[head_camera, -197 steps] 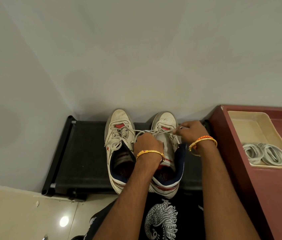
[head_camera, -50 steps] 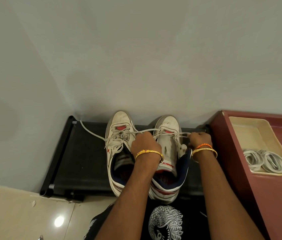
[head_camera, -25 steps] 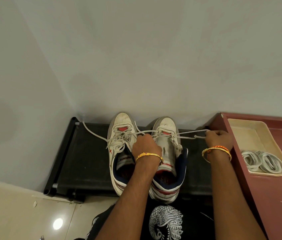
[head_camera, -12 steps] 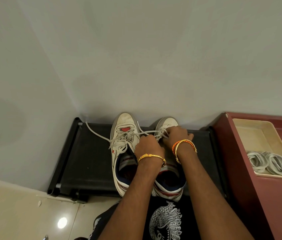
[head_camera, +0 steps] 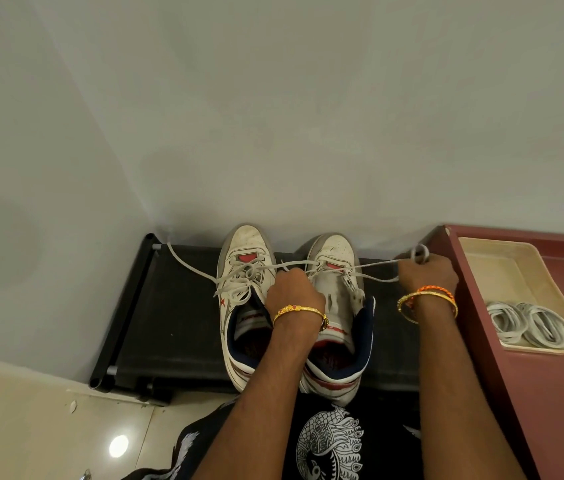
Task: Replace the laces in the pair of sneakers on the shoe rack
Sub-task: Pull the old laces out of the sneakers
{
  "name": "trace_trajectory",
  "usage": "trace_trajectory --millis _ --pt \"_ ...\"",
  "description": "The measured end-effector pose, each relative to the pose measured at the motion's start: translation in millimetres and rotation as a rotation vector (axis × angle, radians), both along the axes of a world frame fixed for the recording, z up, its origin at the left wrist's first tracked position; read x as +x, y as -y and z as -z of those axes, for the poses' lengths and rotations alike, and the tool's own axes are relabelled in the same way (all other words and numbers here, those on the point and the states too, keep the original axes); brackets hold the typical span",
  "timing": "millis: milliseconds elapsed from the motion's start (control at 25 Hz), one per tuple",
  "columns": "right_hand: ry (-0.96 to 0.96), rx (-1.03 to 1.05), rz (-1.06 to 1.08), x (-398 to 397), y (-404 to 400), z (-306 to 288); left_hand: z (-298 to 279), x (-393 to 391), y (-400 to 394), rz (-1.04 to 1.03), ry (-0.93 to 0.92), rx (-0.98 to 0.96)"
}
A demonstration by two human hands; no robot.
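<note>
Against grey wall [head_camera: 273, 116], black shoe rack [head_camera: 176, 323]: two sneakers. Right hand [head_camera: 425, 275], 3 o'clock, pinches old lace [head_camera: 374, 265]; left hand [head_camera: 292, 289] grips right sneaker [head_camera: 339, 306].

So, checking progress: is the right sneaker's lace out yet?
Not fully: the grey lace still threads the right white sneaker's front eyelets, pulled taut by the right hand.

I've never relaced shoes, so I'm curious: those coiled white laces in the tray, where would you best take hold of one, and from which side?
Judging by the view, pinch the rounded outer loop of a coil of the coiled white laces, coming from straight above. The beige tray has raised walls, so a sideways reach looks blocked, and the coils lie flat with their loops facing up.
</note>
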State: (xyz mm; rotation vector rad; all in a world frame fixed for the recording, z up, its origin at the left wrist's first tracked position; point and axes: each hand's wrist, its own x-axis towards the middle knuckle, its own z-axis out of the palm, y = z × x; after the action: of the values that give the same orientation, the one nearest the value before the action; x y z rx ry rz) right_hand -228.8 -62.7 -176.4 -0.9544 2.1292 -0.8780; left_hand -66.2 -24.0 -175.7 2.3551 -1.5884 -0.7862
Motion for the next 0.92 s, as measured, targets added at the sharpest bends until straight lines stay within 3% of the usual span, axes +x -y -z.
trace_trajectory --millis 160,240,360,440,600,760,920 --pt "0.306 -0.137 0.091 10.9 6.1 -0.3 -0.1 -0.5 0.6 -0.006 -0.011 -0.001" --pt "0.365 -0.202 -0.051 30.3 9.8 2.3 0.4 -0.3 -0.1 -0.006 -0.014 -0.006" --pt "0.044 -0.054 -0.522 54.6 12.3 13.0 0.7 0.5 -0.5 0.001 -0.015 -0.019" --pt "-0.166 0.078 -0.672 65.8 14.9 19.9 0.5 0.5 -0.4 0.005 -0.014 -0.025" --pt "-0.318 0.186 -0.682 75.2 16.7 21.6 0.6 -0.1 -0.2 0.001 -0.013 -0.025" --pt "-0.318 0.147 -0.64 75.0 14.9 19.1 1.4 -0.6 -0.1 -0.003 -0.008 -0.033" --pt "-0.311 0.046 -0.419 48.6 9.0 10.3 1.5 0.1 0.9 -0.023 -0.029 -0.026"
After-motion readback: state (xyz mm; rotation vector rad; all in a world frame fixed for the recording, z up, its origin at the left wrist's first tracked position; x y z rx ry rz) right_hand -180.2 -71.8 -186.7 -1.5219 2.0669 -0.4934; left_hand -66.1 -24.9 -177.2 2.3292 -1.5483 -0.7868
